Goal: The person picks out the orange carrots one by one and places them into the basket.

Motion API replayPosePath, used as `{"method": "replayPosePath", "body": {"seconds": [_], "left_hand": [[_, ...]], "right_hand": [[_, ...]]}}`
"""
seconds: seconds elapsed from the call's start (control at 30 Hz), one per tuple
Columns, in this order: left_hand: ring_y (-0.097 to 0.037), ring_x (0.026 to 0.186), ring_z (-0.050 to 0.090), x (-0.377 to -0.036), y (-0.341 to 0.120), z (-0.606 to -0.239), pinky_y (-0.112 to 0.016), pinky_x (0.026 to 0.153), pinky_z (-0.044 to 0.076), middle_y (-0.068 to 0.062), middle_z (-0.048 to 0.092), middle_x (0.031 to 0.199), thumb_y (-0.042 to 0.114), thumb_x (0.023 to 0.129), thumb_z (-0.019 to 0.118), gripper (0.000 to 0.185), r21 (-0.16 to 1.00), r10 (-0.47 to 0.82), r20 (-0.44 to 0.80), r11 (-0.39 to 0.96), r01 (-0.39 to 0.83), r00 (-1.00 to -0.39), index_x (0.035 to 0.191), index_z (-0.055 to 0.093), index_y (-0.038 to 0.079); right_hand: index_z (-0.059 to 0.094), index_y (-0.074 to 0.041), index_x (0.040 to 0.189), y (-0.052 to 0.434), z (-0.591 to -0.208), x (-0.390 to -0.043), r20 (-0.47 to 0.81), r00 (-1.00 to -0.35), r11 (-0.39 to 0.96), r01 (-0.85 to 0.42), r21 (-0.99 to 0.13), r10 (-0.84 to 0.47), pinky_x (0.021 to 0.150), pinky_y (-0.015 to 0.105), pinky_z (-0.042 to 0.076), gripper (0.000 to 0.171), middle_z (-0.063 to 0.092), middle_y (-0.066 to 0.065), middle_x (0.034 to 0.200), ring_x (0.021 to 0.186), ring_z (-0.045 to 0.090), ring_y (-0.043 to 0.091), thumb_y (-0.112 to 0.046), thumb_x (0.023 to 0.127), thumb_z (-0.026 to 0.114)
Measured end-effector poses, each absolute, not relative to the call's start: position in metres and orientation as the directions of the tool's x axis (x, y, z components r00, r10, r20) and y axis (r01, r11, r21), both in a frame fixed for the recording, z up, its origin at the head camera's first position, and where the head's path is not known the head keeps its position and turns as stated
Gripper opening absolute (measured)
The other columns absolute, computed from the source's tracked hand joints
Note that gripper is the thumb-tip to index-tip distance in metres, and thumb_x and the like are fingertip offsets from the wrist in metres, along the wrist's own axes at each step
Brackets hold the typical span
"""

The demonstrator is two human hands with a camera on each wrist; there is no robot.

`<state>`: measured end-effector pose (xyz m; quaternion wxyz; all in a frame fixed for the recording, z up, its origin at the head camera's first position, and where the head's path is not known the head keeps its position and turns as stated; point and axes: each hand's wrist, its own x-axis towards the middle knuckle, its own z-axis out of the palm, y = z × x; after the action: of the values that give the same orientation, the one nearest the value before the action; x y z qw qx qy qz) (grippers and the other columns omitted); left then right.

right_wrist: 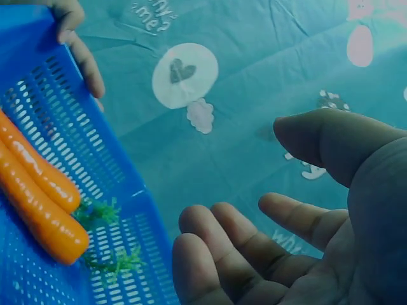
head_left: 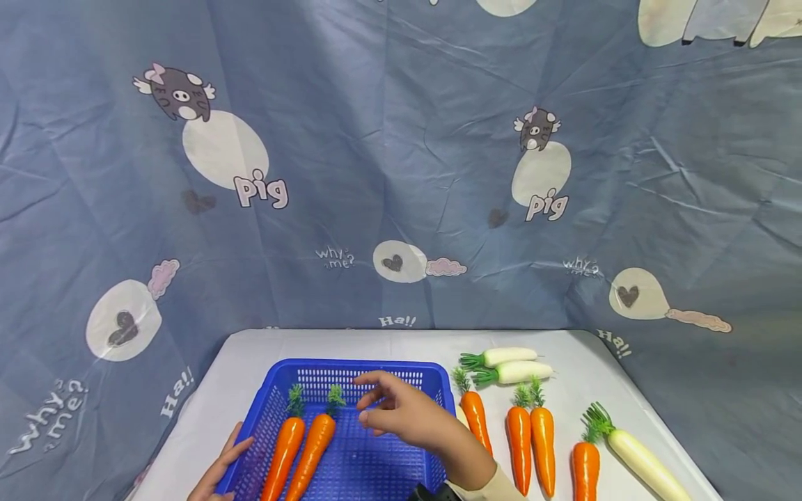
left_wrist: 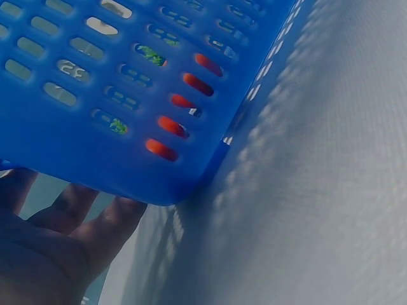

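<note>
The blue basket (head_left: pixel 351 424) is sitting at the table's (head_left: pixel 250 348) near edge, with bare tabletop showing behind it. The left hand (head_left: pixel 219 470) is resting relaxed fingers against the basket's left wall. The right hand (head_left: pixel 407 417) is hovering over the basket interior, loosely curled and holding nothing. Two carrots (head_left: pixel 299 445) are lying side by side inside. Only the head view is showing four more carrots (head_left: pixel 520 438) and three white radishes (head_left: pixel 510 365) right of the basket. The backdrop cloth (head_left: pixel 401 174) is reading "pig", "why? me?" and "Ha!!".

glossy plastic carrots (head_left: pixel 285 449) in a perforated plastic basket (head_left: pixel 351 368) (matt cloth backdrop (head_left: pixel 401 174)).
</note>
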<state>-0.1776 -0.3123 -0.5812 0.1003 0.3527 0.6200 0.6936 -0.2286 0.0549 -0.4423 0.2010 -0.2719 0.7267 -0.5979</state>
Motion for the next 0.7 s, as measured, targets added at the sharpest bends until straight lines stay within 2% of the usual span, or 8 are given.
{"method": "replayPosePath", "body": {"seconds": [0.4, 0.57, 0.7], "left_hand": [[0.025, 0.121, 0.017, -0.180, -0.316, -0.582, -0.023, 0.090, 0.043, 0.046, 0.000, 0.142, 0.016, 0.097, 0.033, 0.058, 0.947, 0.581, 0.317, -0.145, 0.287, -0.750, 0.154, 0.019, 0.021], [0.026, 0.120, 0.018, -0.179, -0.315, -0.581, -0.022, 0.089, 0.043, 0.046, 0.001, 0.141, 0.016, 0.097, 0.033, 0.058, 0.953, 0.562, 0.293, -0.102, 0.286, -0.774, 0.153, 0.019, 0.016], [0.026, 0.120, 0.018, -0.177, -0.315, -0.580, -0.022, 0.090, 0.043, 0.047, 0.002, 0.140, 0.017, 0.097, 0.033, 0.059, 0.960, 0.562, 0.275, -0.122, 0.251, -0.780, 0.154, 0.017, 0.015]], "right_hand": [[0.051, -0.023, 0.130, 0.073, -0.449, -0.229, 0.035, -0.815, 0.080, -0.100, -0.992, -0.578, 0.076, 0.040, 0.053, 0.043, 0.061, 0.012, 0.107, 0.091, 0.065, 0.027, -0.017, 0.090, 0.064], [0.051, -0.023, 0.130, 0.085, -0.453, -0.227, 0.027, -0.835, 0.085, -0.088, -0.993, -0.550, 0.078, 0.043, 0.053, 0.042, 0.060, 0.013, 0.108, 0.091, 0.064, 0.029, -0.016, 0.090, 0.063], [0.051, -0.023, 0.131, 0.091, -0.456, -0.226, 0.026, -0.848, 0.093, -0.089, -0.992, -0.529, 0.078, 0.045, 0.053, 0.040, 0.060, 0.013, 0.108, 0.091, 0.063, 0.028, -0.018, 0.093, 0.062]]}}
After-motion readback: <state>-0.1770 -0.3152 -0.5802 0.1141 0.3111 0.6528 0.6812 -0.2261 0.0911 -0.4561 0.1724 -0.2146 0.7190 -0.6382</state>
